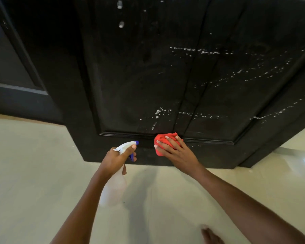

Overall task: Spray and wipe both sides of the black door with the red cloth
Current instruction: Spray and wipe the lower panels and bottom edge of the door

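Low down, my right hand (pixel 176 152) presses the bunched red cloth (pixel 163 140) flat-fingered on the black door (pixel 148 76) at the panel's bottom molding, near the door's bottom edge. Left hand (pixel 117 158) grips the spray bottle (pixel 113 189), fingers curled at trigger; contents unclear. Pale floor (pixel 33 164) open below.

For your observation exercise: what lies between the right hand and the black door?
In the head view, the bunched red cloth lies between them: the right hand presses it against the black door, near the bottom.
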Available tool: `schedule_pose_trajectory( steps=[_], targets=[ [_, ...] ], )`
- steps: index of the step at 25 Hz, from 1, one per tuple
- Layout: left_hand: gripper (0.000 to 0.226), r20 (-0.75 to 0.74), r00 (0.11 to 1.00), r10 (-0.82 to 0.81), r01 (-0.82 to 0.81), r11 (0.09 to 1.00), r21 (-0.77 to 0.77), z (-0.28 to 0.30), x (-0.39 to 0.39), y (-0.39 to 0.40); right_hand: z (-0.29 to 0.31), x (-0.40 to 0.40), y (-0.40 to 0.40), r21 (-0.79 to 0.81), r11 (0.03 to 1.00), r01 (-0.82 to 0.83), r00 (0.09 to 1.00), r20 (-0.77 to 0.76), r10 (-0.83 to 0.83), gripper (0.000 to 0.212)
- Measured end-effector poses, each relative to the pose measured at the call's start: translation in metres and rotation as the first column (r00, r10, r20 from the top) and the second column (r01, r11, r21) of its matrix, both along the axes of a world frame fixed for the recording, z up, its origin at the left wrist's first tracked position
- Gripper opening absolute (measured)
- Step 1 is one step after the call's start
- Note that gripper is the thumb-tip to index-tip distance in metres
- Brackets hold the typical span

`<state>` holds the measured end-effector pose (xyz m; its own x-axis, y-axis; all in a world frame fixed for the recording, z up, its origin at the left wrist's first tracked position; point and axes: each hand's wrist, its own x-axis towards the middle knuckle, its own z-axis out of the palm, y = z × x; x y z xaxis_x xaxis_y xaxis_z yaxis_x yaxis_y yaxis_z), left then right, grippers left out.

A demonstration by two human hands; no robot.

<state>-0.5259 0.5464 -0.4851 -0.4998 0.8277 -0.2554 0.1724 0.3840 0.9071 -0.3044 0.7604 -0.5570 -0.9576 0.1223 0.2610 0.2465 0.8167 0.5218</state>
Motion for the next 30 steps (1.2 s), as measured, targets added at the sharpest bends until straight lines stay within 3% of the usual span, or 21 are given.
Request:
schedule_pose_trajectory(
  steps=[2,3,4,5,7,9,13,15,17,19,21,24,26,30],
  targets=[
    [0.045,-0.001,0.999,-0.045,0.045,0.999,-0.020,-0.003,0.010,0.010,-0.017,0.032,-0.005,-0.183,0.960,0.214,0.957,-0.158,-0.243,0.083],
    [0.047,-0.007,0.996,-0.094,0.094,0.995,-0.033,-0.004,0.015,0.018,-0.028,0.046,-0.008,-0.304,0.906,0.295,0.889,-0.261,-0.377,0.081],
    [0.051,-0.011,0.987,-0.163,0.162,0.986,-0.043,-0.006,0.024,0.028,-0.039,0.058,-0.008,-0.465,0.821,0.331,0.773,-0.365,-0.518,0.075],
    [0.054,-0.013,0.973,-0.229,0.228,0.972,-0.053,-0.007,0.033,0.036,-0.044,0.066,-0.008,-0.652,0.704,0.281,0.599,-0.455,-0.659,0.071],
    [0.058,-0.038,0.947,-0.318,0.316,0.947,-0.062,-0.007,0.054,0.056,-0.043,0.071,0.000,-0.894,0.447,-0.026,0.228,-0.440,-0.868,0.068],
    [0.051,-0.079,0.942,-0.325,0.322,0.945,-0.052,-0.001,0.073,0.072,-0.033,0.066,0.004,-0.908,0.364,-0.209,0.084,-0.387,-0.918,0.071],
    [0.041,-0.085,0.969,-0.230,0.234,0.971,0.045,0.023,0.110,0.083,-0.036,0.070,-0.002,-0.895,0.381,-0.233,0.051,-0.403,-0.914,0.061],
    [0.044,-0.023,0.992,-0.123,0.125,0.983,0.138,0.039,0.118,0.075,-0.031,0.071,-0.012,-0.868,0.384,-0.315,-0.014,-0.401,-0.916,0.054],
    [0.045,0.011,0.998,-0.059,0.055,0.979,0.195,0.069,0.117,0.068,0.001,0.067,-0.022,-0.790,0.348,-0.504,-0.137,-0.325,-0.936,0.050],
    [0.044,-0.006,0.998,-0.064,0.064,0.968,0.241,0.111,0.115,0.067,0.048,0.062,-0.031,-0.679,0.376,-0.630,-0.227,-0.302,-0.926,0.046],
    [0.045,-0.050,0.995,-0.084,0.095,0.954,0.283,0.156,0.117,0.068,0.106,0.060,-0.036,-0.611,0.480,-0.630,-0.232,-0.441,-0.867,0.048],
    [0.046,-0.137,0.985,-0.103,0.147,0.919,0.367,0.207,0.122,0.067,0.185,0.059,-0.025,-0.532,0.667,-0.521,-0.033,-0.769,-0.639,0.053],
    [0.048,-0.133,0.986,-0.098,0.146,0.890,0.432,0.234,0.125,0.064,0.226,0.058,-0.015,-0.463,0.769,-0.440,0.055,-0.869,-0.491,0.053],
    [0.043,-0.151,0.987,-0.055,0.127,0.841,0.526,0.299,0.135,0.070,0.305,0.057,0.016,-0.308,0.892,-0.330,0.071,-0.951,-0.302,0.052]
  ],
)
